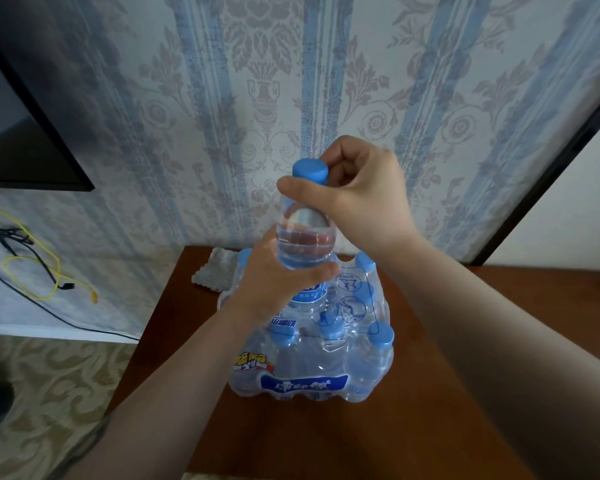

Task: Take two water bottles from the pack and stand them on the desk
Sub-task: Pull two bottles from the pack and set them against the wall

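Little can be read for sure: the pack [310,362] carries a blue band with white Chinese characters on its near face, well below the fingers of both hands, too stylised to make out; at its upper left corner sits a yellow-and-red sticker whose characters are blurred. The bottle [305,237] bears a blue label with small white print just under the left hand's fingers [321,271], mostly hidden and unreadable; on the pack's top film, just right of those fingers, two outlined pictogram signs show, without legible words.
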Demonstrator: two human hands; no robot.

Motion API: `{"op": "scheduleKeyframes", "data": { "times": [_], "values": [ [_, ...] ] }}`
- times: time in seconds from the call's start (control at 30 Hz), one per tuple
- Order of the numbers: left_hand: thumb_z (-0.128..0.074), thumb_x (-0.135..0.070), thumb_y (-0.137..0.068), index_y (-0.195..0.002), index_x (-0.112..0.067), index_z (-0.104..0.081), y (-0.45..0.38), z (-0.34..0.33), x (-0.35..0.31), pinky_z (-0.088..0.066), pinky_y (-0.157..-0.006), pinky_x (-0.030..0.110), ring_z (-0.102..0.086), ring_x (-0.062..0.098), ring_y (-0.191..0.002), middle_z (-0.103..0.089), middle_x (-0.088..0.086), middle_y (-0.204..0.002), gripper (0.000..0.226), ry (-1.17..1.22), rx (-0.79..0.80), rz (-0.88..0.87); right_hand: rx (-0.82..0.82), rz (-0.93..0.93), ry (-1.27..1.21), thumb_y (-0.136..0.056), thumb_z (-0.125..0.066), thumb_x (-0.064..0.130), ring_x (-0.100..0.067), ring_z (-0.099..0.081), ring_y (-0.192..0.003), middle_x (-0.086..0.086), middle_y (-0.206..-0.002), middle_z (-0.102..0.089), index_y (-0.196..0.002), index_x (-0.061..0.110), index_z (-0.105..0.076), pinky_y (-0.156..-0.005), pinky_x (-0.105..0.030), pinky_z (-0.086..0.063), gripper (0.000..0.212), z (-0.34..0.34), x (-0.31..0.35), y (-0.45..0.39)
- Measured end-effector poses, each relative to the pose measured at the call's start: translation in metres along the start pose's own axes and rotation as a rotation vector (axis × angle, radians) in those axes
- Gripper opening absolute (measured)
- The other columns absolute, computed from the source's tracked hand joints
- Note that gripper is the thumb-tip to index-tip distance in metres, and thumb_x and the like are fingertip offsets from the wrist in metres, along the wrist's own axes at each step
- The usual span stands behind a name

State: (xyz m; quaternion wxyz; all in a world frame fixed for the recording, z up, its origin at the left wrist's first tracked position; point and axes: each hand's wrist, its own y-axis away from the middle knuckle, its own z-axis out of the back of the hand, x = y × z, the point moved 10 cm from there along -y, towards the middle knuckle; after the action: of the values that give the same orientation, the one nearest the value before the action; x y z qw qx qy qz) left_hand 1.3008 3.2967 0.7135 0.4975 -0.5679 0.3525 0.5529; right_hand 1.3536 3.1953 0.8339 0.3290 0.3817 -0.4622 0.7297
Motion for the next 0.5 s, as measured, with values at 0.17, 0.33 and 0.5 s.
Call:
{"op": "scheduleKeyframes", "data": {
  "times": [0.17,0.33,0.5],
  "values": [
    [-0.087,-0.028,-0.062,-0.108,-0.018,-0.066,0.006,0.024,0.01,-0.055,-0.073,0.02,-0.071,0.006,-0.091,-0.075,-0.008,-0.096,0.052,0.075,-0.239,0.036,0.207,-0.204,0.012,-0.09,-0.062,0.029,-0.003,-0.047,-0.046,0.006,-0.06,-0.061,-0.08,0.013,-0.064,-0.048,-0.022,-0.042,0.019,-0.012,-0.063,0.028],
    [-0.082,-0.039,-0.058,-0.109,-0.015,-0.066,0.014,0.029,0.008,-0.057,-0.081,0.028,-0.071,0.013,-0.096,-0.075,-0.001,-0.101,0.059,0.107,-0.261,0.047,0.872,-0.341,0.884,-0.092,-0.051,0.026,-0.024,-0.063,-0.083,-0.007,-0.098,-0.069,-0.099,0.014,-0.071,-0.069,-0.037,-0.053,0.024,-0.047,-0.142,0.084],
    [-0.084,-0.034,-0.058,-0.11,-0.011,-0.064,0.019,0.04,-0.015,-0.058,-0.079,0.028,-0.071,0.015,-0.097,-0.075,-0.003,-0.098,0.06,0.166,-0.333,-0.041,1.003,-0.249,1.117,-0.093,-0.049,0.024,-0.025,-0.065,-0.094,-0.007,-0.102,-0.071,-0.103,0.012,-0.071,-0.075,-0.036,-0.054,0.027,-0.054,-0.142,0.081]
  ]
}}
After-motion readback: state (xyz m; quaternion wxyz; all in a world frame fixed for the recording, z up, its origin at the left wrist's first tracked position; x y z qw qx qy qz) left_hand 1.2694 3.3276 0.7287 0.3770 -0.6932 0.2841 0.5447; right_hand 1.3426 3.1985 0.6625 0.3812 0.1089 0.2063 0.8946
